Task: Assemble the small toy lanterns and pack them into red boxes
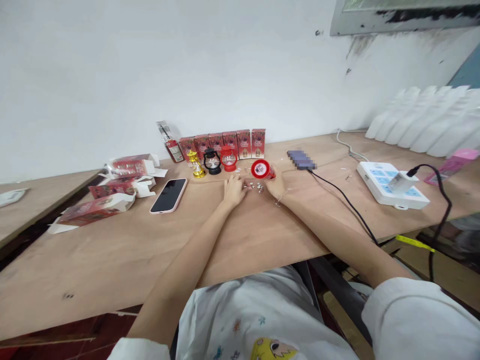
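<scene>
My right hand [276, 186] is closed round a small red lantern [260, 169], tipped so its round base faces me. Pale and silvery detail shows inside the base's red rim, too small to make out. My left hand [235, 190] rests on the table with curled fingers, beside several small silvery discs that look like button cells [259, 188]. Whatever its fingertips pinch, if anything, is too small to tell. Behind my hands stand a gold lantern [196, 165], a black lantern [212, 162] and another red lantern [228, 159], all upright.
Several red printed boxes [243, 144] stand in a row by the wall, with a bottle [173, 149] at their left. Opened boxes [98, 209] lie left of a phone [168, 195]. At right are a cabled device [301, 160], a power strip [392, 185] and white bottles [423, 120].
</scene>
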Demonstrator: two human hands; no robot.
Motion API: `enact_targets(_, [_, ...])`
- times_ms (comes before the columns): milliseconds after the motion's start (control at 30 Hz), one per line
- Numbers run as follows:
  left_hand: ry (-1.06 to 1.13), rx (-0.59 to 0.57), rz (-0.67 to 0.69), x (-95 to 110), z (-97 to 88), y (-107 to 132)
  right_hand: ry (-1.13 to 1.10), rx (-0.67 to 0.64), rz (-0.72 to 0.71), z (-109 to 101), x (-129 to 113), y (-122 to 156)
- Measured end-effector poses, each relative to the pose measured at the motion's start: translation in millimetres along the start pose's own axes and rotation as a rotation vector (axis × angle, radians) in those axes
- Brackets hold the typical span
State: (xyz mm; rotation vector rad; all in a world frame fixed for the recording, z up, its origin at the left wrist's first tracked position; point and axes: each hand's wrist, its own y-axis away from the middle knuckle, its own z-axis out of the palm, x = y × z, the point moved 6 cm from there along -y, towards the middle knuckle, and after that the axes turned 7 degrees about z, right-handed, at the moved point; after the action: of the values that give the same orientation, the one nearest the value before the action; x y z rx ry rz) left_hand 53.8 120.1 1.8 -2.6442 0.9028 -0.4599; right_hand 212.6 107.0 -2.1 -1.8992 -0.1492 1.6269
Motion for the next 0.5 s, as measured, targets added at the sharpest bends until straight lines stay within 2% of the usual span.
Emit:
enact_targets(67, [0.071, 0.106, 0.009, 3, -6.6, 0, 0.003, 0.01, 0.004, 0, 1, 0])
enact_targets(233, [0.432, 0.631, -0.054, 13, -42.9, 5, 0.004, 0.0, -0.009, 0, 2, -2])
enact_targets(300, [0.488, 0.77, -0.01, 24, -56.6, 7, 0.001, -0.012, -0.025, 1, 1, -3])
enact_targets(400, [0.441, 0.788, 0.144, 42, -67.2, 7, -0.001, -0.025, -0.042, 1, -1, -2])
enact_targets(500, [0.399, 0.759, 0.218, 47, -65.1, 7, -0.002, -0.037, -0.048, 1, -4, -1])
